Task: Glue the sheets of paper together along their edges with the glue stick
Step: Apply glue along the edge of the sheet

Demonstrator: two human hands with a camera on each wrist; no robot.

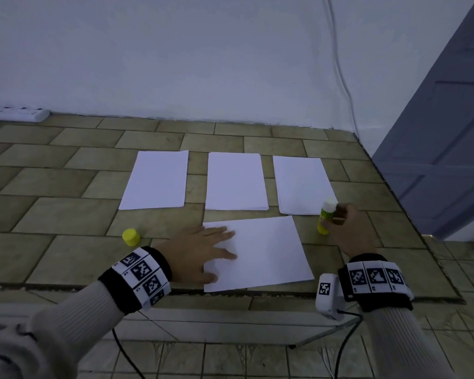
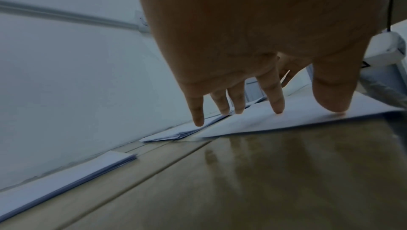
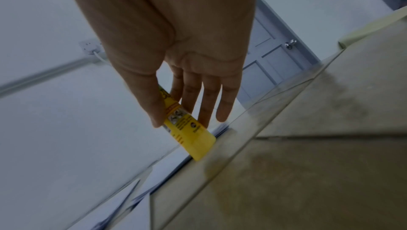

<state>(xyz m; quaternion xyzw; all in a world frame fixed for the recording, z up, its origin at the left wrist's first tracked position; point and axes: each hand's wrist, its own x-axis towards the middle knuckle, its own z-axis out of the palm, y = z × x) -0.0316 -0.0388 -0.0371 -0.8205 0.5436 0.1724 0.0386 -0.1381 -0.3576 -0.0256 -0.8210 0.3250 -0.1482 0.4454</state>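
A single white sheet lies at the front of the tiled tabletop. My left hand rests flat on its left edge with the fingers spread; the left wrist view shows the fingertips pressing on the sheet. Behind it, three stacks of white paper sit in a row: left, middle, right. Right of the sheet, my right hand grips the uncapped yellow glue stick, which stands upright on the table. In the right wrist view, the thumb and fingers pinch the tube. The yellow cap stands on the table beside my left hand.
A white power strip lies at the back left against the wall. A white cable runs down the wall. A blue-grey door stands beyond the table's right edge.
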